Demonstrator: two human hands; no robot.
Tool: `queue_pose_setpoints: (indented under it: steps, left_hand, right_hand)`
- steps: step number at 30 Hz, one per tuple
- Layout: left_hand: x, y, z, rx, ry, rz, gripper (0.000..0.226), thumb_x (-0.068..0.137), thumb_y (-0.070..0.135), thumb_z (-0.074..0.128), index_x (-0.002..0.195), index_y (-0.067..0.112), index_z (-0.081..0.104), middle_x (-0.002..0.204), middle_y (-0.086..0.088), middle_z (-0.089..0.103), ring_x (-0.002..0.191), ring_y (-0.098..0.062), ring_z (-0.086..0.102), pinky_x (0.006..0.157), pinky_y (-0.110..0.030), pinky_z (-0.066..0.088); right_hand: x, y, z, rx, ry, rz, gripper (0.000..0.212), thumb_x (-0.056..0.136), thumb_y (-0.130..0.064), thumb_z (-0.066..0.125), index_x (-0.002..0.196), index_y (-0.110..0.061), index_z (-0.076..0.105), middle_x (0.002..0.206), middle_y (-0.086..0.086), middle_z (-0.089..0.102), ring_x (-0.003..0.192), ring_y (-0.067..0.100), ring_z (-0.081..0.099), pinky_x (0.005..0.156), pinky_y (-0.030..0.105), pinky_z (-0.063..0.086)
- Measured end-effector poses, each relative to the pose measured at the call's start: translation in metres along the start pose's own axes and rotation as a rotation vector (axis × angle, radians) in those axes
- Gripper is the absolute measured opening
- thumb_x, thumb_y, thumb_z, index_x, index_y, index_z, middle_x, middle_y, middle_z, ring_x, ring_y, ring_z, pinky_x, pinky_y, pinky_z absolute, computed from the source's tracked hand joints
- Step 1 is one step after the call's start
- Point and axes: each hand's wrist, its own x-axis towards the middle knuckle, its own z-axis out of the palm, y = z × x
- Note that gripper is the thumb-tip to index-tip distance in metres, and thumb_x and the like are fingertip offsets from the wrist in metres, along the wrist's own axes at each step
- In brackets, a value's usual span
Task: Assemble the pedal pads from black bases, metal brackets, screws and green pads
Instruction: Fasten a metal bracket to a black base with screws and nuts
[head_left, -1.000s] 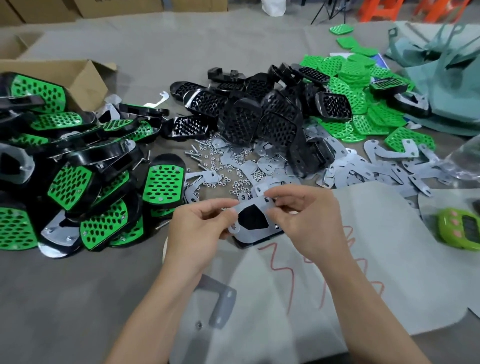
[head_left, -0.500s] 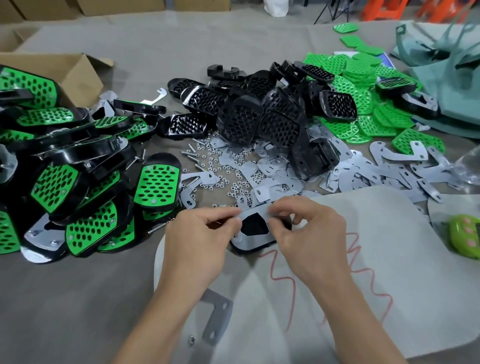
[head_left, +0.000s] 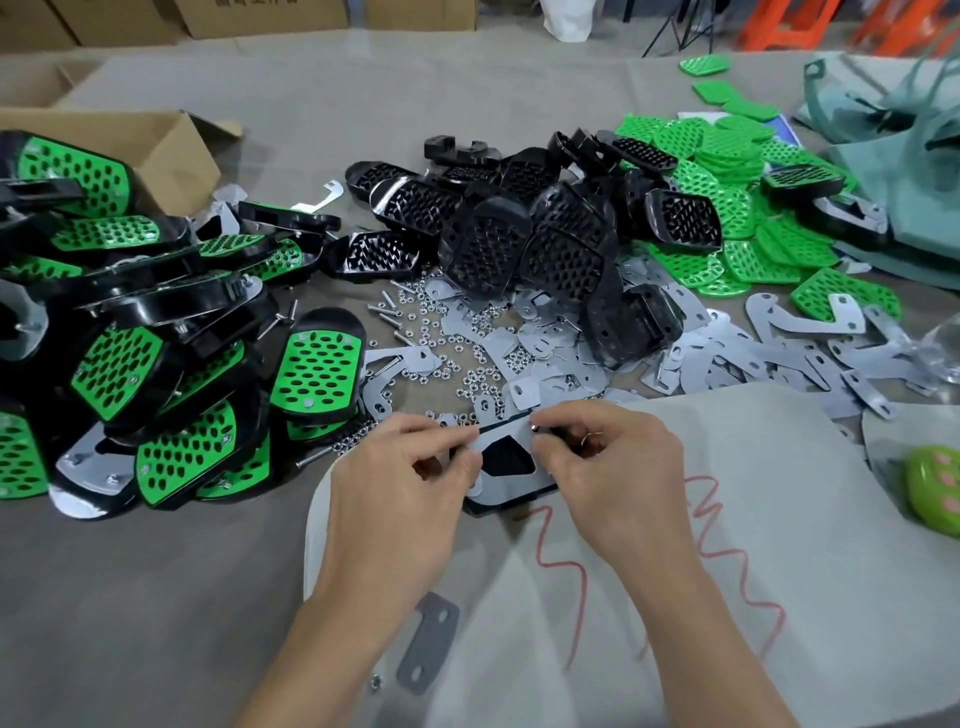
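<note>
Both left hand (head_left: 400, 493) and right hand (head_left: 618, 467) pinch bracket (head_left: 511, 434); scribble (head_left: 582, 597) illegible.

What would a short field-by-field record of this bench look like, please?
Workpiece: part-built pad, a black base with its metal bracket side up
Left: left hand pinches its left edge
Right: right hand pinches its upper right edge
Done: finished pads heaped at left
Stock, centre: black bases
Stock, far right: green pads
Stock, right: metal brackets
Hardware: nuts scattered beyond the hands
</note>
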Motion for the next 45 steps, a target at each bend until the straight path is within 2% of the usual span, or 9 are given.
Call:
queue_pose_setpoints:
  steps: [5, 9, 14, 19, 26, 29, 32, 35, 45]
  left_hand:
    - [-0.002, -0.012, -0.008, -0.215, -0.12, -0.069, 0.039, 0.073, 0.027, 0.082, 0.1, 0.055, 0.076, 0.106, 0.023, 0.068, 0.085, -0.004, 0.067, 0.083, -0.029, 0.052]
    - [-0.004, -0.008, -0.012, -0.254, -0.141, -0.07, 0.045, 0.065, 0.029, 0.08, 0.102, 0.055, 0.075, 0.111, 0.023, 0.069, 0.09, -0.005, 0.069, 0.087, -0.036, 0.057]
    - [-0.005, -0.005, -0.012, -0.149, -0.122, -0.032, 0.041, 0.065, 0.035, 0.084, 0.098, 0.058, 0.074, 0.113, 0.032, 0.065, 0.096, 0.002, 0.067, 0.089, -0.026, 0.052]
    - [0.0, -0.013, -0.012, -0.108, -0.149, -0.002, 0.045, 0.079, 0.013, 0.085, 0.107, 0.047, 0.076, 0.111, 0.03, 0.064, 0.097, 0.005, 0.063, 0.085, -0.007, 0.041]
    - [0.003, -0.014, -0.012, -0.128, -0.168, -0.013, 0.046, 0.079, 0.006, 0.084, 0.112, 0.038, 0.078, 0.11, 0.018, 0.067, 0.093, -0.003, 0.065, 0.093, -0.028, 0.052]
    - [0.003, -0.014, -0.01, -0.098, -0.164, 0.004, 0.047, 0.078, 0.007, 0.084, 0.112, 0.038, 0.078, 0.108, 0.018, 0.066, 0.091, -0.004, 0.064, 0.089, -0.026, 0.053]
    - [0.0, -0.014, -0.012, -0.035, -0.209, 0.03, 0.059, 0.068, 0.02, 0.091, 0.117, 0.045, 0.072, 0.115, 0.025, 0.061, 0.097, -0.001, 0.061, 0.082, -0.011, 0.046]
    - [-0.008, -0.013, -0.01, 0.006, -0.22, 0.03, 0.072, 0.059, 0.027, 0.094, 0.121, 0.049, 0.064, 0.119, 0.031, 0.056, 0.103, 0.006, 0.056, 0.083, -0.003, 0.039]
    - [-0.017, -0.004, -0.002, 0.09, -0.122, 0.055, 0.065, 0.067, 0.017, 0.09, 0.122, 0.04, 0.067, 0.123, 0.033, 0.054, 0.107, 0.004, 0.059, 0.097, -0.015, 0.042]
  right_hand:
    - [0.001, -0.002, 0.001, -0.064, -0.006, -0.002, 0.025, 0.078, -0.013, 0.079, 0.073, -0.037, 0.075, 0.067, -0.023, 0.063, 0.065, -0.001, 0.059, 0.06, 0.004, 0.04]
    - [0.0, -0.003, 0.001, -0.081, 0.001, 0.0, 0.024, 0.078, -0.014, 0.078, 0.073, -0.038, 0.075, 0.071, -0.02, 0.064, 0.067, 0.001, 0.059, 0.061, 0.005, 0.042]
    - [-0.005, -0.003, 0.0, -0.11, 0.001, -0.015, 0.02, 0.08, -0.014, 0.078, 0.079, -0.035, 0.075, 0.067, -0.025, 0.063, 0.07, -0.005, 0.059, 0.065, 0.003, 0.04]
    - [-0.007, -0.004, -0.009, -0.13, -0.07, -0.037, 0.024, 0.083, -0.016, 0.077, 0.089, -0.039, 0.076, 0.071, -0.028, 0.064, 0.074, -0.007, 0.06, 0.067, 0.002, 0.039]
    - [0.002, -0.008, -0.011, -0.202, -0.13, -0.02, 0.019, 0.083, -0.016, 0.075, 0.085, -0.035, 0.076, 0.073, -0.027, 0.066, 0.075, -0.007, 0.06, 0.063, 0.002, 0.04]
    - [0.007, -0.011, -0.003, -0.28, -0.131, -0.059, 0.023, 0.08, -0.013, 0.072, 0.091, -0.033, 0.074, 0.073, -0.017, 0.062, 0.068, -0.001, 0.056, 0.064, 0.016, 0.039]
    - [0.005, -0.01, -0.001, -0.349, -0.159, -0.147, 0.036, 0.081, -0.014, 0.07, 0.109, -0.037, 0.072, 0.081, -0.019, 0.053, 0.074, -0.009, 0.049, 0.065, 0.013, 0.033]
    - [0.003, -0.006, -0.005, -0.358, -0.136, -0.172, 0.034, 0.078, -0.019, 0.074, 0.106, -0.038, 0.074, 0.08, -0.024, 0.053, 0.076, -0.01, 0.05, 0.068, 0.019, 0.039]
    - [-0.004, 0.001, -0.003, -0.278, -0.093, -0.149, 0.033, 0.073, -0.013, 0.077, 0.1, -0.032, 0.076, 0.083, -0.024, 0.057, 0.082, -0.002, 0.055, 0.072, 0.013, 0.044]
